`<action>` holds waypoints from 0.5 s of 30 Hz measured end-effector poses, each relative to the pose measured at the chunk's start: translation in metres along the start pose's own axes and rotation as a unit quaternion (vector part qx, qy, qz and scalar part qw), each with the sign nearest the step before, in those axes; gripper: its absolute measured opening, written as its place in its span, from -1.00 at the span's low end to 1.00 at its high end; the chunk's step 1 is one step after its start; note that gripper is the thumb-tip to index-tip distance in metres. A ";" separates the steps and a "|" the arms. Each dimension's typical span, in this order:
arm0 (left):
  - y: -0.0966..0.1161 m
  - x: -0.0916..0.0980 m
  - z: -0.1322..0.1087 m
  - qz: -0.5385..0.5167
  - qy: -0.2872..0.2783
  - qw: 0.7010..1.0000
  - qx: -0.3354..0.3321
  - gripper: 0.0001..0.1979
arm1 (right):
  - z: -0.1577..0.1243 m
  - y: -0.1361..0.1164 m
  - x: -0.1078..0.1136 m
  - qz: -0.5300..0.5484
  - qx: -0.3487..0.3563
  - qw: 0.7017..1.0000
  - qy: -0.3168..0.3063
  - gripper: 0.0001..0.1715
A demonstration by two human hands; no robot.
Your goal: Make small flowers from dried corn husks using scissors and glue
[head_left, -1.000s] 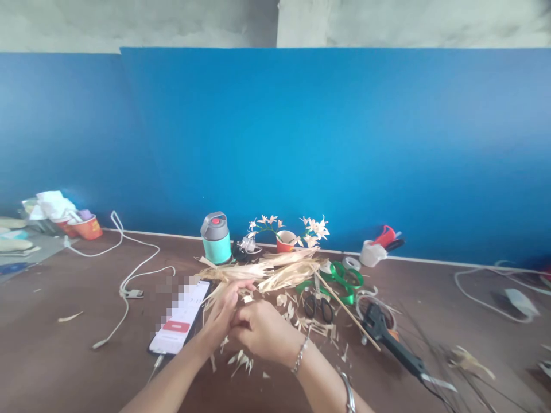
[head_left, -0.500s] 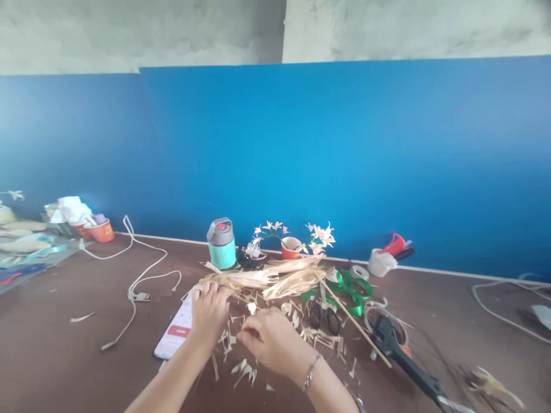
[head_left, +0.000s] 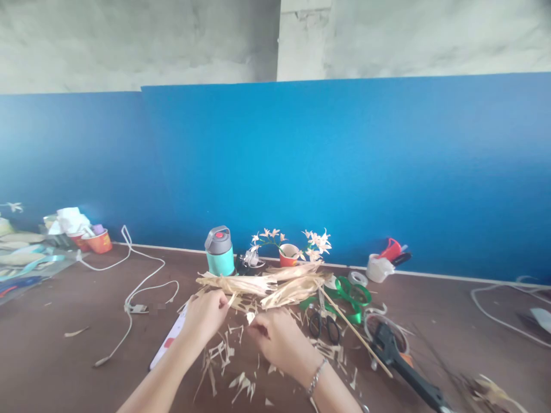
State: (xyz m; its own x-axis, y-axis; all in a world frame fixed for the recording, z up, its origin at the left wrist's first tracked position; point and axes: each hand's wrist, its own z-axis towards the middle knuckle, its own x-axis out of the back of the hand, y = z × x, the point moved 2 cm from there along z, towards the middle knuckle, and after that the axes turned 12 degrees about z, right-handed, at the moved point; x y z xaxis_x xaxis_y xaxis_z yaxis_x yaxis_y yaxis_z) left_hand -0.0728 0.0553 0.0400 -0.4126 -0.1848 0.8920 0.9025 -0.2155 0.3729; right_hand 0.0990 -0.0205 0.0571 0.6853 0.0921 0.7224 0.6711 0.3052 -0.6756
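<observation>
the left hand [head_left: 206, 312] pinches a pale strip [head_left: 232, 300]; the right hand [head_left: 279, 338], apart from it, curls beside a white bit [head_left: 250, 317], its grip unclear. dry husks [head_left: 243, 284] lie just beyond, scissors [head_left: 322, 317] to the right, a phone [head_left: 169, 342] partly behind the left forearm.

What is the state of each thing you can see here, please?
Flask: upright, lid on.
Phone: screen lit, partly covered.
Scissors: lying, loops apart.
Green ribbon: loosely looped.
Orange cup: upright.
Black tool: lying down.
Left hand: curled, grip unclear.
Right hand: curled, grip unclear.
</observation>
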 end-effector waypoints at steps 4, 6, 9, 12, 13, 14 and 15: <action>-0.007 0.011 0.014 -0.164 -0.150 0.971 0.094 -0.83 | 0.002 0.008 0.007 0.033 -0.027 0.998 0.050 -0.75; -0.008 0.012 0.019 -0.315 -0.198 0.917 0.147 -0.90 | 0.003 0.012 0.009 0.055 -0.039 0.996 0.065 -0.74; -0.005 0.005 0.022 -0.545 -0.257 0.763 0.236 -0.93 | 0.005 0.016 0.009 0.098 -0.052 0.990 0.082 -0.72; 0.003 -0.002 0.022 -0.658 -0.255 0.639 0.306 -0.94 | 0.006 0.019 0.007 0.146 -0.070 0.983 0.086 -0.71; 0.007 -0.002 0.021 -0.678 -0.252 0.616 0.312 -0.94 | 0.007 0.021 0.007 0.160 -0.075 0.980 0.088 -0.72; 0.012 -0.001 0.021 -0.693 -0.248 0.603 0.309 -0.93 | 0.007 0.022 0.007 0.170 -0.077 0.978 0.092 -0.74; 0.016 0.000 0.021 -0.703 -0.249 0.594 0.302 -0.92 | 0.007 0.024 0.006 0.177 -0.076 0.976 0.097 -0.75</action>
State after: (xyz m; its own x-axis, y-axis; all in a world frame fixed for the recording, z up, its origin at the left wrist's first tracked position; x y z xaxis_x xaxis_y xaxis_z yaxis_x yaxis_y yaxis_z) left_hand -0.0555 0.0716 0.0512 -0.8593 0.1098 -0.4996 -0.3489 0.5886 0.7293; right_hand 0.1170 -0.0061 0.0467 0.9130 -0.0184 0.4075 0.4058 0.1414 -0.9029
